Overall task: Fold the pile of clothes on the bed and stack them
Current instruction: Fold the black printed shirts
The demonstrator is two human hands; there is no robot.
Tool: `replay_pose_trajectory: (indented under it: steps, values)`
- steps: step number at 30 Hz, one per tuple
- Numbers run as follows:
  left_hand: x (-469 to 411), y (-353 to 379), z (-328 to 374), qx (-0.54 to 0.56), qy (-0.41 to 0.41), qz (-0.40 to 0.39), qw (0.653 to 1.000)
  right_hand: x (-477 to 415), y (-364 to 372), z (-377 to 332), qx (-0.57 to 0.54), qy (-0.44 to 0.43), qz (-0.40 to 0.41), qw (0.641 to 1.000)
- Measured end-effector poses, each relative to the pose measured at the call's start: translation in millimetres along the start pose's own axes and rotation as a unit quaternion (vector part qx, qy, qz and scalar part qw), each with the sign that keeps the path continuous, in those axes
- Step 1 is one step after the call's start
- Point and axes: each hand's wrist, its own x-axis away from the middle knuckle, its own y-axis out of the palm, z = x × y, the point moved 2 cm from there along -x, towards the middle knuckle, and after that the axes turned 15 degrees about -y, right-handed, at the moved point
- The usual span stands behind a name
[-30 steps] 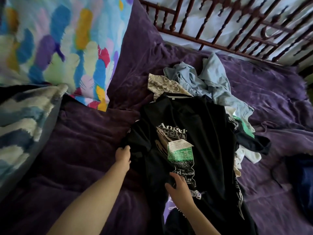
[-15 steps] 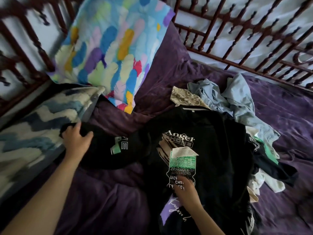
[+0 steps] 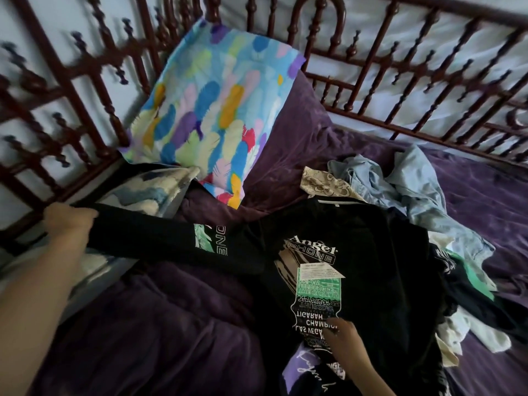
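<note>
Left hand (image 3: pixel 67 224) fingers clamp the sleeve (image 3: pixel 160 241) of the black shirt (image 3: pixel 377 252); right hand (image 3: pixel 344 338) fingers rest flat on its print (image 3: pixel 314 292).

Left hand (image 3: pixel 68 222), right hand (image 3: pixel 344 340) bare. Left forearm (image 3: pixel 34 304), right forearm (image 3: pixel 370 377) bare up to frame edge.

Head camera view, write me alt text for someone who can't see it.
A left hand grips the sleeve of a black printed shirt, stretched sideways over a purple bed, while the right hand presses on its print. Unfolded clothes lie heaped beyond it, and a colourful pillow stands behind.
</note>
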Motion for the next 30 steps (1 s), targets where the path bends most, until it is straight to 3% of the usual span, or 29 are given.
replay_pose_trajectory:
  steps: [4,10,19,24,27,30]
  values:
    - [22,-5,-17,-0.081,-0.037,-0.061,0.994,-7,7,-13,0.007,-0.032,-0.014,0.999]
    - [25,-8,-42,-0.160,-0.019,-0.146,0.976,-12,20,-36,0.012,-0.062,-0.031,0.998]
    - [26,-16,-49,-0.177,0.045,-0.141,0.973,-15,50,-72,0.039,-0.105,-0.060,0.992]
    - [62,-10,-22,-0.107,0.079,-0.185,0.974,-17,56,-100,0.037,-0.130,-0.052,0.989]
    - [115,3,4,-0.086,0.121,-0.263,0.953,-17,55,-130,-0.003,-0.160,-0.051,0.986]
    - [175,16,23,-0.068,0.180,-0.349,0.917,-11,51,-171,-0.139,-0.208,-0.043,0.967]
